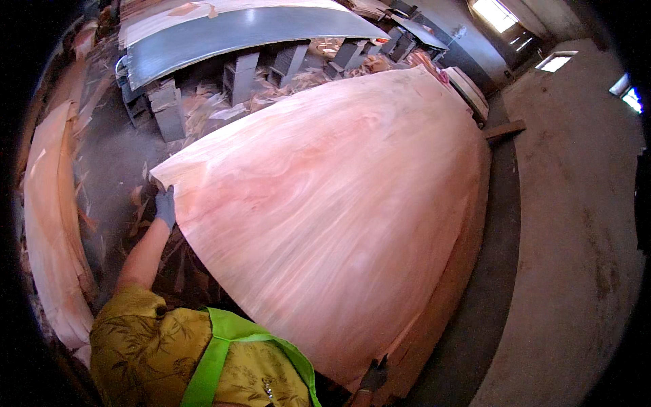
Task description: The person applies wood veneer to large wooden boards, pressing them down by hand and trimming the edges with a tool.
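A large, pale pink wood sheet (pixel 319 217) lies broad face up in front of the person, over a lower layer (pixel 444 308) exposed along its right edge. The gloved left hand (pixel 165 205) pinches the wood sheet at its left corner. The gloved right hand (pixel 373 375) touches the near end by the right edge; whether its fingers clasp the material cannot be determined. Beyond the far-left edge, veneer scraps (pixel 203 108) litter the floor before a dark panel (pixel 258 37) supported on grey blocks (pixel 167 112). A veneer pile (pixel 51 224) borders the left side. Beyond the right edge, a wooden bar (pixel 505 131) juts across the floor strip toward the wall (pixel 576 224).
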